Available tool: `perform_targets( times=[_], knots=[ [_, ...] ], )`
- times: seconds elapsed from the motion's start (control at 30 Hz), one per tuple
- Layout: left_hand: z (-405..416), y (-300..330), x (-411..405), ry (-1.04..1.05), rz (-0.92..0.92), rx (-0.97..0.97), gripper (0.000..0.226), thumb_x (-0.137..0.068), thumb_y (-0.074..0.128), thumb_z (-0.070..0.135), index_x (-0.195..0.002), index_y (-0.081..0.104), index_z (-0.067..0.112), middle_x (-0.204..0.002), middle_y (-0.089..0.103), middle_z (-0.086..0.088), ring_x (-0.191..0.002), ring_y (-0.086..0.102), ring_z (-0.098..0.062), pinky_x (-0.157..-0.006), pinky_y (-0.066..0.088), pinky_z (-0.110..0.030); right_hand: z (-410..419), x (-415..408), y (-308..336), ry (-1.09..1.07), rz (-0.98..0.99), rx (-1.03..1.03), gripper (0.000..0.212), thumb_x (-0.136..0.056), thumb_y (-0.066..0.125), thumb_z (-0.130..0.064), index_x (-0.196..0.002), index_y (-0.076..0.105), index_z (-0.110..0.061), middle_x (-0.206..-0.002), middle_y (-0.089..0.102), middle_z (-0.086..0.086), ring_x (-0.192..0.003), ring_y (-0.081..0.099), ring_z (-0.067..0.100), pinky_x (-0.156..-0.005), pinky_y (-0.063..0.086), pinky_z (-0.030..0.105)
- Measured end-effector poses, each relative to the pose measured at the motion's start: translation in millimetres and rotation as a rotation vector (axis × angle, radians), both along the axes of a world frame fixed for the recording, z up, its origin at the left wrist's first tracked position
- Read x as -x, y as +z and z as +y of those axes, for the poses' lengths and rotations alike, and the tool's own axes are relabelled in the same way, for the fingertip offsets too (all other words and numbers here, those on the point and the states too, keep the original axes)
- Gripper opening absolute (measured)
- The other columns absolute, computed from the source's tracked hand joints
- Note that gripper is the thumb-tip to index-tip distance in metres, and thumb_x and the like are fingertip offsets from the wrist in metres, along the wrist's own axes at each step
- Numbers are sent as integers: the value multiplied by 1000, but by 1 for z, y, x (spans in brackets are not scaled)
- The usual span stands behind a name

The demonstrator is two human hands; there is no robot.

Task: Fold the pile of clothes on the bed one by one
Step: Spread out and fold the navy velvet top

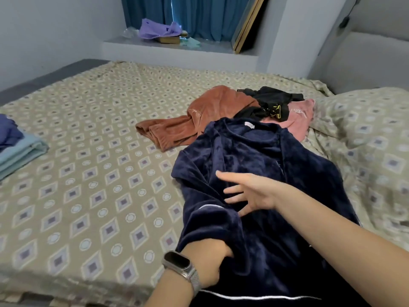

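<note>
A dark blue robe lies spread on the bed, toward 5 o'clock. The right hand rests on its middle, fingers spread flat. The left hand, at 6 o'clock, reaches under the robe's edge; its fingers are hidden. More clothes lie at 1 o'clock, a folded stack at 9.
</note>
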State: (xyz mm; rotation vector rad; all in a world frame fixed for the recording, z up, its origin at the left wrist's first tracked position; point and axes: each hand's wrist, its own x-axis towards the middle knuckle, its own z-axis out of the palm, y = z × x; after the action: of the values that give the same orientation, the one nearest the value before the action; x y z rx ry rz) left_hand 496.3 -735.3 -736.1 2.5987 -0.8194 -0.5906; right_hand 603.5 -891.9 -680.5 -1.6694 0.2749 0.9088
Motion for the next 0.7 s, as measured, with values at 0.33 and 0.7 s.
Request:
perform_targets(
  times=[0.33,0.7],
  knots=[
    [15,17,31,689,-87,759,35,-76,62,50,-63,65,18,-57,65,1,-55,63,-14,-59,47,-27,-9,58,-54,-105,-134,-10,25,-81,76,-5,-103,64,1,-88,68,14,-78,66,23,-71,56,35],
    [1,-28,-17,973,-75,458,58,-83,64,53,-122,59,11,-123,60,-3,-114,54,-19,-97,44,-32,-35,58,-45,311,-70,280,51,-79,80,-34,-120,57,-13,-108,68,3,-93,66,17,-78,58,37]
  ],
)
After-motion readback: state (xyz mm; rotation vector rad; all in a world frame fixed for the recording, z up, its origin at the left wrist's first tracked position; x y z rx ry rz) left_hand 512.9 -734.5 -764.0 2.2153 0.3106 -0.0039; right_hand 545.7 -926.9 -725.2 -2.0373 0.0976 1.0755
